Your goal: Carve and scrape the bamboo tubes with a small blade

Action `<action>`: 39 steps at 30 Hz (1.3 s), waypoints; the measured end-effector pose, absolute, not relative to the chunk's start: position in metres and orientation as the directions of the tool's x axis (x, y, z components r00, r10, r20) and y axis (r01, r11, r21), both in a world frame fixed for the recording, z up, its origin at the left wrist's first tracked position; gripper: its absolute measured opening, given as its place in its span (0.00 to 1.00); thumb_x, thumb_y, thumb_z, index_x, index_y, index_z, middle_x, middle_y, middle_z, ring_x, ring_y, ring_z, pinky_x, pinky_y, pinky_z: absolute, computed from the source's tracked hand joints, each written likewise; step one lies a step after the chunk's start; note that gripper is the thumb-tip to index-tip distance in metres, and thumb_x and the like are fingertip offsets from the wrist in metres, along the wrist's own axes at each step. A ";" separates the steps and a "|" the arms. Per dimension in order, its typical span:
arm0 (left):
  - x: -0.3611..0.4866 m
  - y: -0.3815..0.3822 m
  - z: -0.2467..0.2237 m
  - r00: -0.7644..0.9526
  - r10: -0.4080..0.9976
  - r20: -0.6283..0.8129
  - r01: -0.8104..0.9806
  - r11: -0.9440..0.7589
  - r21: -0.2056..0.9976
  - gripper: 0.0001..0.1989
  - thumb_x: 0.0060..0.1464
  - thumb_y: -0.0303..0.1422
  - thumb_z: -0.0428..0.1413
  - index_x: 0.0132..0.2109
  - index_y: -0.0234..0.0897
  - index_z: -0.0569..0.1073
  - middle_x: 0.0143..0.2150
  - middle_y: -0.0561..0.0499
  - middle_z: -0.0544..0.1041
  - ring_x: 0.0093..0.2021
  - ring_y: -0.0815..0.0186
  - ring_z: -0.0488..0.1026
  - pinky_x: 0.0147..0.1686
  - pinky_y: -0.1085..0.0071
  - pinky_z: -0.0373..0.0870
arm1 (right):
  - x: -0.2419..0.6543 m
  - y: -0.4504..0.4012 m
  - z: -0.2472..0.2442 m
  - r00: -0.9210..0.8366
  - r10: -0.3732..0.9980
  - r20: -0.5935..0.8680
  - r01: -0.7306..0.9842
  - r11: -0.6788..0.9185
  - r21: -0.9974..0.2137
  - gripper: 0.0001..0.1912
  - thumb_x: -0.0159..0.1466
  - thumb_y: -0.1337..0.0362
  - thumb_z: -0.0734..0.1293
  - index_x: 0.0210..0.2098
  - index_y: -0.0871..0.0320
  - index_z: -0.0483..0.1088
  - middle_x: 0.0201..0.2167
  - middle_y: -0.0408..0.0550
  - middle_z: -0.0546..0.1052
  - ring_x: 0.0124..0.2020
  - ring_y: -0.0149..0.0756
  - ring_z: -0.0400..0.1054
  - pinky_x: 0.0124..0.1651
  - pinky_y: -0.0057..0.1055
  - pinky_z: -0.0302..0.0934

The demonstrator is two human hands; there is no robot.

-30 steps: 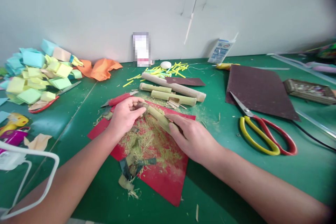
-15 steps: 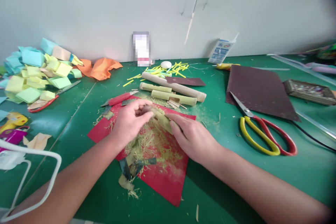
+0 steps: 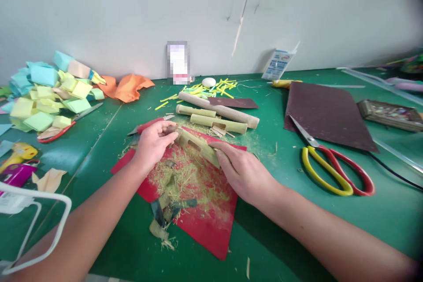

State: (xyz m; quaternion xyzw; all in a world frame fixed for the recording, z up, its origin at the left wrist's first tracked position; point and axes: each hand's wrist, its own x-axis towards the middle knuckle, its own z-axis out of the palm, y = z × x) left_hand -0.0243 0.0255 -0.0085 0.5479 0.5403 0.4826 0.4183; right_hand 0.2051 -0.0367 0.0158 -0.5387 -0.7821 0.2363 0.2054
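Over the smooth red sheet [image 3: 211, 227], a pale, round bamboo tube [image 3: 207, 151] with a long slot in its side slants between the hands: the right hand [image 3: 243, 169], fingers curled closed, grips the end toward the sheet's right corner, while the left hand [image 3: 152, 145] bends fingers and thumb around the other end. Wispy, fibrous shavings [image 3: 181, 172] strew the sheet's middle, and beyond its far edge lie two hollow, slotted tube pieces [image 3: 228, 124].
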 end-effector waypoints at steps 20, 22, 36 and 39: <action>-0.025 0.028 -0.011 -0.043 0.992 0.122 0.208 -0.110 0.972 0.16 0.46 0.33 0.62 0.44 0.33 0.74 0.33 0.50 0.76 0.28 0.72 0.70 0.29 0.74 0.69 | 0.206 -0.034 0.013 -0.274 0.960 0.065 0.724 0.250 -0.643 0.21 0.70 0.59 0.50 0.52 0.56 0.68 0.46 0.49 0.78 0.46 0.42 0.73 0.46 0.36 0.65; -0.024 0.027 -0.012 0.003 0.993 0.119 0.221 -0.117 0.968 0.16 0.47 0.33 0.62 0.44 0.33 0.74 0.35 0.49 0.77 0.30 0.71 0.71 0.31 0.74 0.69 | 0.206 -0.033 0.012 -0.265 0.962 0.065 0.694 0.237 -0.680 0.21 0.69 0.59 0.50 0.51 0.56 0.69 0.46 0.49 0.78 0.47 0.42 0.73 0.47 0.37 0.64; -0.036 0.026 -0.006 0.057 0.858 0.511 0.663 -0.415 0.623 0.06 0.54 0.31 0.57 0.39 0.36 0.76 0.38 0.50 0.76 0.39 0.65 0.72 0.43 0.69 0.68 | 0.207 -0.031 0.011 -0.248 0.968 0.043 0.697 0.209 -0.686 0.20 0.69 0.58 0.52 0.51 0.55 0.70 0.48 0.49 0.77 0.48 0.43 0.72 0.49 0.39 0.64; -0.036 0.025 -0.004 0.143 0.830 0.539 0.691 -0.474 0.545 0.07 0.56 0.30 0.55 0.41 0.37 0.77 0.39 0.49 0.75 0.41 0.65 0.72 0.44 0.69 0.68 | 0.207 -0.031 0.010 -0.248 0.967 0.050 0.692 0.213 -0.690 0.20 0.69 0.58 0.52 0.50 0.55 0.70 0.47 0.49 0.78 0.47 0.43 0.72 0.49 0.39 0.64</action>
